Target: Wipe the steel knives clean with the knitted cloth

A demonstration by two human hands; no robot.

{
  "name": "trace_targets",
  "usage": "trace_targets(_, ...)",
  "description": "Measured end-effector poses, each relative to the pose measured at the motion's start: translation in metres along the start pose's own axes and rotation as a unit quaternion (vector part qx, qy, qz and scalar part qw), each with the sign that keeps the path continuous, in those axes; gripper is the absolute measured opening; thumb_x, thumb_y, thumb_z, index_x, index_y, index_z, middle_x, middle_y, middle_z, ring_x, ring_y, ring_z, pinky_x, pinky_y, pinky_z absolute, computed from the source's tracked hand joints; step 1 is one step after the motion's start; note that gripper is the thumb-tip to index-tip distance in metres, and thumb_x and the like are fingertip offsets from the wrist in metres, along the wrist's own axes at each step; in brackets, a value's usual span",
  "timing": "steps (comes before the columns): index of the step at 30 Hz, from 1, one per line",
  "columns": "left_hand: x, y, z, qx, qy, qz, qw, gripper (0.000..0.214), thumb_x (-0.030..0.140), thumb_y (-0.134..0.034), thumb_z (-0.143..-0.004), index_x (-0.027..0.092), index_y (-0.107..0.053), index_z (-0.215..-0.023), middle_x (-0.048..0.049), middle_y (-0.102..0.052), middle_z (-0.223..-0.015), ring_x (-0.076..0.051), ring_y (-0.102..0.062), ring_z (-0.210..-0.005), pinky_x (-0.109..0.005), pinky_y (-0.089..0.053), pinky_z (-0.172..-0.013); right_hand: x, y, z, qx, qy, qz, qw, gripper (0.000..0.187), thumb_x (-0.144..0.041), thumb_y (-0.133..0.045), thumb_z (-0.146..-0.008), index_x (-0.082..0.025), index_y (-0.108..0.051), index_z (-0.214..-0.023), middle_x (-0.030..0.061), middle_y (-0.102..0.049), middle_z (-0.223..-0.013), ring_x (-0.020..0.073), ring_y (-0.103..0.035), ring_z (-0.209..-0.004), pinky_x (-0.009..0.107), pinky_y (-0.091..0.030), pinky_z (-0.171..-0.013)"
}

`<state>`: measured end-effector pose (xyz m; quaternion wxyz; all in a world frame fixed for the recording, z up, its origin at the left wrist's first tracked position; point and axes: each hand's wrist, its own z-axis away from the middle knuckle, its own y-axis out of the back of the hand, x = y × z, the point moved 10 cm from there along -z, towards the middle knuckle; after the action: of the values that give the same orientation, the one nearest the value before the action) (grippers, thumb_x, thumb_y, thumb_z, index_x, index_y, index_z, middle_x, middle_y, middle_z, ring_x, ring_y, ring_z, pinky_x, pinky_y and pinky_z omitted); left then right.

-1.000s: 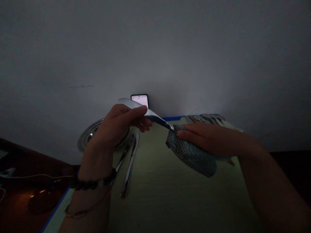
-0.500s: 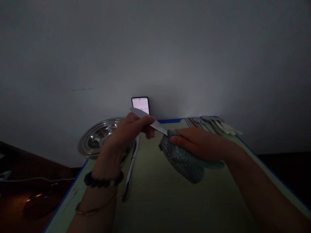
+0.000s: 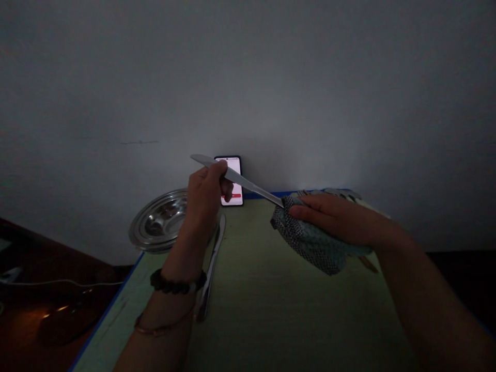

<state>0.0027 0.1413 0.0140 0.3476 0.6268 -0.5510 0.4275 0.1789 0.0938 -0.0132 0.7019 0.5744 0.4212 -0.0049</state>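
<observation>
Knife (image 3: pixel 248 184), metal, one end hidden in a patterned cloth (image 3: pixel 310 245) gripped by the closed right hand (image 3: pixel 337 217), the other pointing to ten o'clock from the left hand (image 3: pixel 207 188), whose thumb and fingers pinch it. Cutlery (image 3: pixel 349 194) at one o'clock beyond the right hand, partly covered, count unsure in dim light. Since the earlier frame: hands farther apart, lower edge of phone (image 3: pixel 234 173) uncovered.

No txt legible, incl. on phone scrn (image 3: pixel 237 189) (lit, partly hidden).

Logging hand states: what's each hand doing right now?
Left hand: closed, holding the knife by its blade.
Right hand: closed on the cloth around the knife's other end.
</observation>
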Motion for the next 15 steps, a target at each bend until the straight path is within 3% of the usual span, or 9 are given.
trace_targets(4,-0.001,0.009,-0.002,0.059,0.005,0.054,0.997,0.037,0.022,-0.047,-0.081,0.02,-0.038,-0.046,0.0067,-0.031,-0.04,-0.007,-0.037,-0.035,-0.021,-0.032,-0.034,0.016,0.01,0.009,-0.011,-0.029,0.014,0.999,0.044,-0.052,-0.03,-0.092,-0.02,-0.06,-0.091,0.0019,-0.065,-0.084,0.0165,-0.059,-0.075,0.029,-0.043,-0.071)
trace_targets(9,-0.001,0.045,-0.008,0.146,0.029,0.073,0.986,0.032,0.021,-0.046,-0.082,0.022,-0.04,-0.05,0.0073,-0.035,-0.039,-0.007,-0.038,-0.036,-0.021,-0.034,-0.035,0.033,0.019,0.015,0.003,-0.051,0.067,0.996,0.043,-0.052,-0.032,-0.091,-0.019,-0.06,-0.087,0.0026,-0.064,-0.082,0.0166,-0.059,-0.074,0.029,-0.042,-0.07)
trace_targets(12,0.006,0.054,-0.01,0.132,0.031,0.034,0.99,0.031,0.022,-0.044,-0.084,0.022,-0.037,-0.053,0.008,-0.035,-0.04,-0.006,-0.038,-0.038,-0.02,-0.034,-0.038,0.031,0.004,0.01,-0.028,-0.053,0.092,0.994,0.043,-0.05,-0.033,-0.091,-0.018,-0.06,-0.082,0.0047,-0.064,-0.08,0.0161,-0.058,-0.071,0.028,-0.041,-0.063)
trace_targets(15,0.011,0.039,-0.011,0.047,0.025,-0.019,0.998,0.031,0.025,-0.038,-0.088,0.022,-0.037,-0.057,0.008,-0.038,-0.044,-0.006,-0.039,-0.04,-0.019,-0.035,-0.04,0.021,-0.032,0.0,-0.118,-0.028,0.093,0.988,0.043,-0.05,-0.037,-0.089,-0.016,-0.061,-0.08,0.0049,-0.063,-0.075,0.0154,-0.057,-0.065,0.026,-0.038,-0.055)
